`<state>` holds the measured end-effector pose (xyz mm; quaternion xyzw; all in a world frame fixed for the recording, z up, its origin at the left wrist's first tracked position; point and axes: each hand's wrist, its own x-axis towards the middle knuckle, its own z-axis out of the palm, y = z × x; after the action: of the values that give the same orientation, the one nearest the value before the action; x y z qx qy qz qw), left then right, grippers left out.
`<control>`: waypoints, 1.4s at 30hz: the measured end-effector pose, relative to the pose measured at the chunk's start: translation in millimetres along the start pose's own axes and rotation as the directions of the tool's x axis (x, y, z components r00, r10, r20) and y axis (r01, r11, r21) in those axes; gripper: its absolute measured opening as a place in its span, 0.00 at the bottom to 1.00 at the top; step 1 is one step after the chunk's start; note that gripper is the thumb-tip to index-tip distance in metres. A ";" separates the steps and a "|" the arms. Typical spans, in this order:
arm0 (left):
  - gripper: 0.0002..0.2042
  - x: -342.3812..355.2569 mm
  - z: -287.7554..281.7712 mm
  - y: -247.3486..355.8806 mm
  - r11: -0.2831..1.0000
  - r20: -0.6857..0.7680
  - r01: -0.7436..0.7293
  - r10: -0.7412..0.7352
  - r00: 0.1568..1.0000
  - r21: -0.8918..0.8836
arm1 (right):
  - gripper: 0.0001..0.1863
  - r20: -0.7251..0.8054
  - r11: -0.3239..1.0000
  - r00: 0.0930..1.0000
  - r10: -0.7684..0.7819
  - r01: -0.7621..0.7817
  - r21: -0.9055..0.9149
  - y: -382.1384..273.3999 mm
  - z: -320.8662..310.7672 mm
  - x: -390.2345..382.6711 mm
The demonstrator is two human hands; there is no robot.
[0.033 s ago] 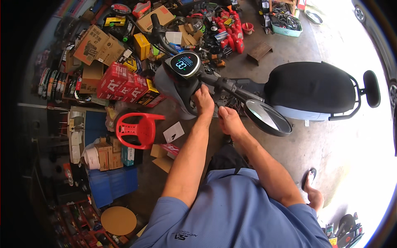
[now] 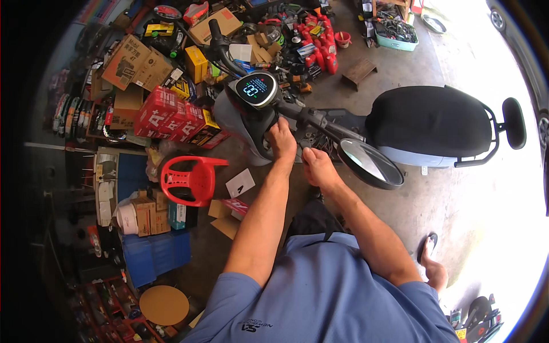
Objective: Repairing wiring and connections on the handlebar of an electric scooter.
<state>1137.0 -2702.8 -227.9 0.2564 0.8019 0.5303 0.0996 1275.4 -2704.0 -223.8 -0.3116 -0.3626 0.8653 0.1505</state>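
An electric scooter stands crosswise in front of me, its round lit display (image 2: 257, 90) and handlebar (image 2: 309, 117) at the left and its black seat (image 2: 432, 120) at the right. My left hand (image 2: 281, 140) is closed at the inner front panel (image 2: 260, 123), just below the display; its fingertips are partly hidden. Close beside it, my right hand (image 2: 318, 167) is curled into a fist, thumb on top, below the handlebar. Whatever lies in either hand is too small or hidden to name. The oval mirror (image 2: 372, 163) sits just right of my right hand.
Red boxes (image 2: 171, 117) and cartons (image 2: 126, 63) are stacked left of the scooter. A red plastic chair (image 2: 194, 181) stands nearer. Red bottles (image 2: 323, 51), a wooden stool (image 2: 359, 73) and a teal bin (image 2: 397, 37) lie beyond. At the right is a person's sandalled foot (image 2: 428, 248).
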 end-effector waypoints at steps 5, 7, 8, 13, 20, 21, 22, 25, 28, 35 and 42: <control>0.21 -0.4 -0.8 -0.5 0.999 0.001 0.018 -0.018 1.000 -0.033 | 0.17 0.004 0.937 0.995 -0.102 0.097 -0.336 9.8 -18.1 13.4; 0.21 0.2 -0.8 1.6 0.999 -0.002 0.020 -0.020 1.000 -0.049 | 0.17 0.060 0.908 0.979 -0.193 0.202 -0.366 12.0 -22.6 18.8; 0.21 -1.0 -2.2 2.0 1.000 0.013 0.025 -0.025 1.000 -0.007 | 0.17 0.060 0.885 0.975 -0.215 0.221 -0.409 13.7 -23.9 19.7; 0.22 1.2 -2.0 2.3 1.000 0.037 0.018 -0.018 0.999 0.022 | 0.18 0.125 0.853 0.971 -0.203 0.238 -0.465 10.3 -32.2 23.9; 0.20 3.5 -2.0 -4.5 0.998 0.062 0.028 -0.025 0.998 -0.059 | 0.17 0.120 0.929 0.990 -0.075 0.113 -0.352 14.5 -32.4 21.7; 0.20 3.9 -2.1 -4.7 0.998 0.064 0.034 -0.030 0.997 -0.060 | 0.17 0.184 0.928 0.972 -0.144 0.197 -0.317 14.0 -32.0 21.4; 0.20 3.9 -2.3 -5.0 0.998 0.066 0.036 -0.032 0.997 -0.057 | 0.17 0.165 0.931 0.978 -0.130 0.178 -0.320 13.2 -32.1 20.0; 0.21 4.5 -1.4 -5.2 0.999 0.070 0.022 -0.020 0.997 -0.030 | 0.18 0.141 0.932 0.986 -0.087 0.130 -0.338 6.5 -34.7 16.5; 0.21 5.1 -2.2 -5.5 0.999 0.081 0.039 -0.037 0.996 -0.023 | 0.18 0.151 0.900 0.984 -0.093 0.148 -0.410 -0.7 -35.9 16.4; 0.20 5.2 -4.8 -3.8 0.999 0.094 0.012 -0.015 0.995 0.029 | 0.18 0.142 0.823 0.977 -0.162 0.213 -0.526 -11.1 -36.1 21.3; 0.21 5.1 -5.1 -1.0 0.996 0.097 0.031 -0.039 0.994 0.088 | 0.17 0.150 0.812 0.985 -0.085 0.156 -0.563 -20.5 -41.1 23.0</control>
<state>1130.2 -2704.6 -226.1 0.2723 0.8225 0.4802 0.1373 1285.2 -2656.8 -241.2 -0.2672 -0.6328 0.7219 0.0831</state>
